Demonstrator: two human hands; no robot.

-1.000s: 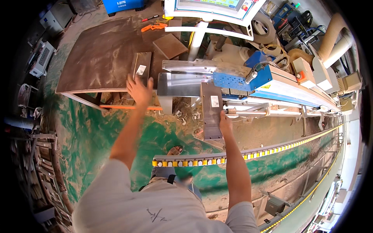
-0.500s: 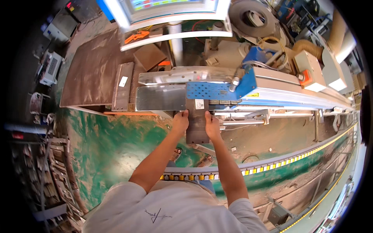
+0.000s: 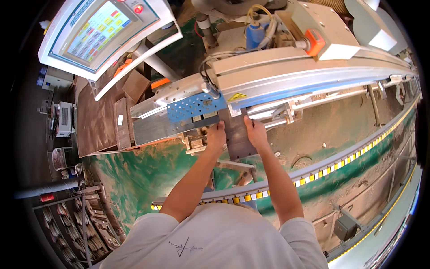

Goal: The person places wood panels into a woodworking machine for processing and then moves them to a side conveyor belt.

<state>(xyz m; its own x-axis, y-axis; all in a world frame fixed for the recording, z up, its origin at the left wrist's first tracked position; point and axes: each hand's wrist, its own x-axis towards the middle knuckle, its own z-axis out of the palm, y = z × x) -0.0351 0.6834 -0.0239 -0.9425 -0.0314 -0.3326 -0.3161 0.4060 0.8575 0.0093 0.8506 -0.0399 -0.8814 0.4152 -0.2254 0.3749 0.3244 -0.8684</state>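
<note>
A dark brown rectangular board (image 3: 238, 138) lies between my two hands, its far end at the machine's blue and silver rail and its near end reaching toward me. My left hand (image 3: 217, 136) is closed on the board's left edge. On the opposite edge, my right hand (image 3: 255, 133) grips it with the thumb on top. A white label (image 3: 234, 110) shows near the far end, partly covered by the machine. Just left of the board is a blue perforated plate (image 3: 195, 106) above a metal bed (image 3: 154, 127).
A control panel with a lit screen (image 3: 96, 31) stands at the upper left. Brown boards (image 3: 96, 119) rest on a stack left of the machine. Behind me curves a grey rail with yellow and white blocks (image 3: 309, 179). An orange-fronted box (image 3: 316, 41) sits upper right.
Both hands have moved the board rightward along the machine, from the blue plate's left end to past its right end. The whole view has turned, bringing the control panel further in.
</note>
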